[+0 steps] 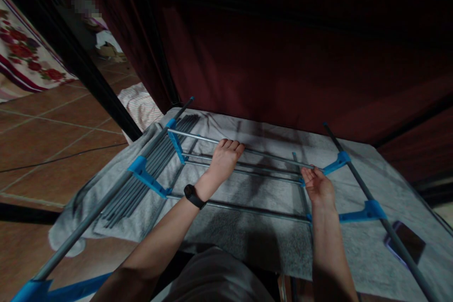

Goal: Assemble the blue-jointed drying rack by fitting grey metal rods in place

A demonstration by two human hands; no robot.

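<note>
A rack frame of grey metal tubes and blue plastic brackets stands before me. My left hand [227, 156], with a black wristband [194, 197], is wrapped over a thin crosswise metal tube [272, 155]. Palm up, my right hand [320, 188] holds the same tube near its right end, fingers and thumb around it. That end lies close to a right blue bracket [336, 164]; how far it is seated is hidden by the fingers. The tube's other end meets a left blue bracket [175, 144]. Below run more crosswise tubes [247, 210].
Several loose grey tubes [141, 184] lie bundled at left on the grey blanket [272, 240]. A phone [406, 243] rests at right beside the long side tube [361, 181]. Dark red curtain [283, 75] hangs behind. A black post [95, 71] and tiled floor [53, 127] are at left.
</note>
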